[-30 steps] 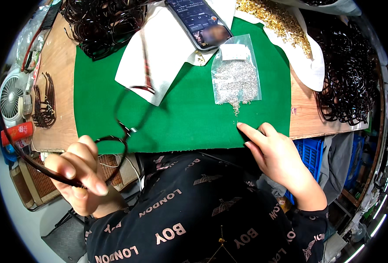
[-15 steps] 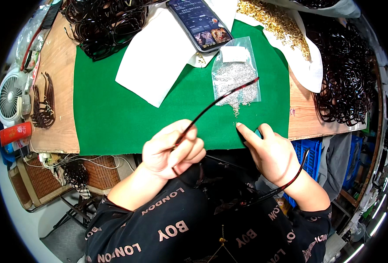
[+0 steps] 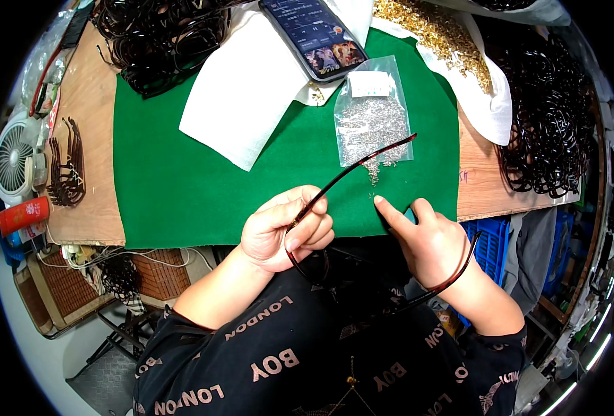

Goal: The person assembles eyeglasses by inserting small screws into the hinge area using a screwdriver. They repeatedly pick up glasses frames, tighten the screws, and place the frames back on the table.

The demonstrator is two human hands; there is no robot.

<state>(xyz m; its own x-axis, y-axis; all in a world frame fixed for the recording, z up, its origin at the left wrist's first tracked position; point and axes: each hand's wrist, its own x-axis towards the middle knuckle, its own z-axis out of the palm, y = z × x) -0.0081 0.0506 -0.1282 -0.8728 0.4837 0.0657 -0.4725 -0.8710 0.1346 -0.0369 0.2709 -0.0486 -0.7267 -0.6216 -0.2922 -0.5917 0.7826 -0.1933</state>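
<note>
My left hand point(image 3: 279, 232) is closed around a dark red-brown eyeglasses frame point(image 3: 354, 166), near where one temple arm joins the front. That temple points up and right over the green mat; the other temple passes by my right wrist, and the dark front is hard to see against my shirt. My right hand point(image 3: 431, 243) has its index fingertip at a few tiny screws point(image 3: 372, 196) on the mat. Its other fingers curl around a teal-coloured piece point(image 3: 411, 215), mostly hidden. Just beyond lies a clear plastic bag point(image 3: 375, 128) of small silver screws, some spilling from its near end.
A phone point(image 3: 315, 41) rests on white cloth point(image 3: 227, 111) at the back. Gold-coloured small parts point(image 3: 452, 45) lie on cloth to the right. Piles of dark eyeglasses frames point(image 3: 165, 45) and glossy dark parts point(image 3: 546, 118) flank the green mat point(image 3: 161, 173). A small fan point(image 3: 17, 156) stands left.
My left hand has shifted slightly right and turned the eyeglasses frame, so its far temple now lies closer to my right wrist. My right fingertip stays by the tiny screws.
</note>
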